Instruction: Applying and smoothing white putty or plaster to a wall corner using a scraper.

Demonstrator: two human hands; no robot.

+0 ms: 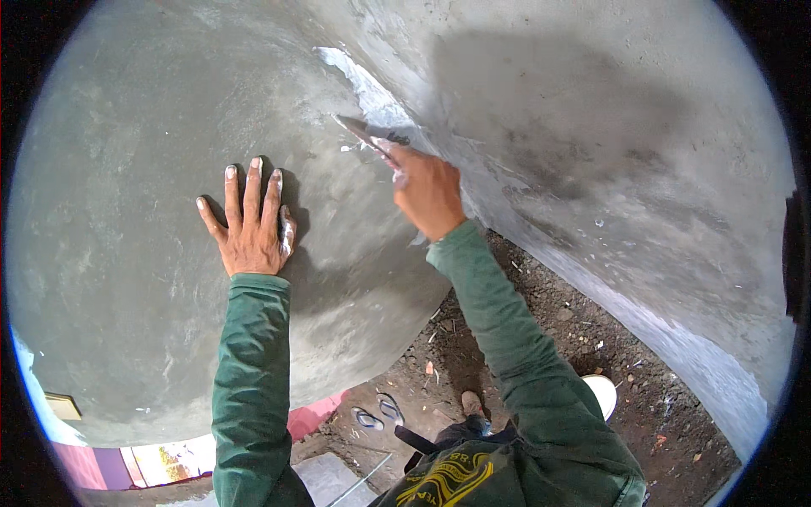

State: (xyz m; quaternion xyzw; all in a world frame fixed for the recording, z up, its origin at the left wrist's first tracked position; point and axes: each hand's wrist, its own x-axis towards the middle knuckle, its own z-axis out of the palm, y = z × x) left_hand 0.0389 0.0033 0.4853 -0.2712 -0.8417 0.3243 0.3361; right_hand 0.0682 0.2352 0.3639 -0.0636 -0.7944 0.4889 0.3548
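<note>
- Currently, a flat-bladed scraper point(355, 128) is gripped in the right hand point(429, 190), its blade held at the left wall point(127, 211), just beside the corner; whether it touches cannot be told.
- The left hand point(252, 241) is laid flat on the same wall, fingers spread, with nothing gripped.
- White paste point(372, 91) has been spread along the upper stretch of the corner; its edges are left ragged, so smoothing there is judged unfinished.
- Small white spots point(345, 149) are left near the blade, apparently not yet cleaned away.
- A pale band point(659, 329) is seen along the lower edge of the right wall point(634, 194), seemingly coated already.
- Most of both walls is left grey.
</note>
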